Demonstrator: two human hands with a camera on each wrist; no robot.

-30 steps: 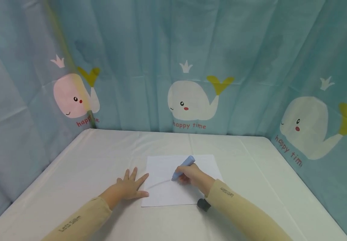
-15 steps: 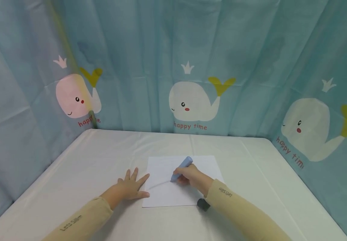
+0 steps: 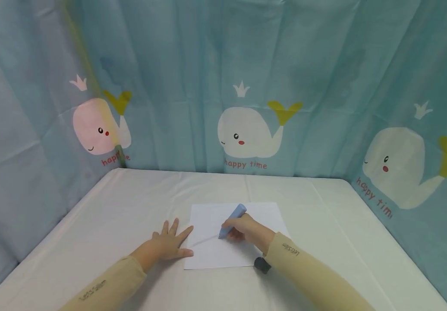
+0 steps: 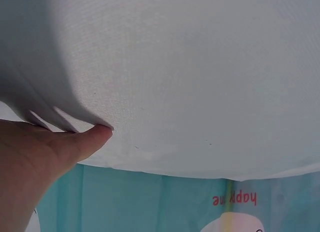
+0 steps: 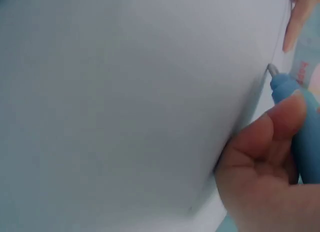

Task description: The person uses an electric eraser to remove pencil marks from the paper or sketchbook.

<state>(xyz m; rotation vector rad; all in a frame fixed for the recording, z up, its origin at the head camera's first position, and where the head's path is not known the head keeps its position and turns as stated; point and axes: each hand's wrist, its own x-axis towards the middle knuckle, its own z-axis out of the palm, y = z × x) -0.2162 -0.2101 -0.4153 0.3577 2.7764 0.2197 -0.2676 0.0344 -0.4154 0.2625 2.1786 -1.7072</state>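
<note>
A sheet of white paper (image 3: 208, 257) lies on the white table. My right hand (image 3: 244, 229) grips a thick light-blue marker (image 3: 234, 219) between thumb and fingers, its tip down at the paper near the middle. In the right wrist view, the marker (image 5: 308, 142) shows a grey tip meeting the sheet. A faint grey streak runs from the tip toward the paper's left side; I cannot tell whether it is a shadow or a drawn mark. My left hand (image 3: 165, 246) rests with fingers spread at the sheet's left edge, thumb and forefinger touching it. The left wrist view shows its finger (image 4: 95, 140) stretched over the cloth.
White cloth covers the table (image 3: 324, 242). A blue curtain (image 3: 181, 86) printed with whales hangs along the back and both sides. Some small dark object (image 3: 262, 264) sits under the right cuff, by the paper's lower right edge.
The right hand has drawn the marker tip slightly left and toward me over the paper, and the marker stands a little steeper. My left hand has stayed at the paper's edge.
</note>
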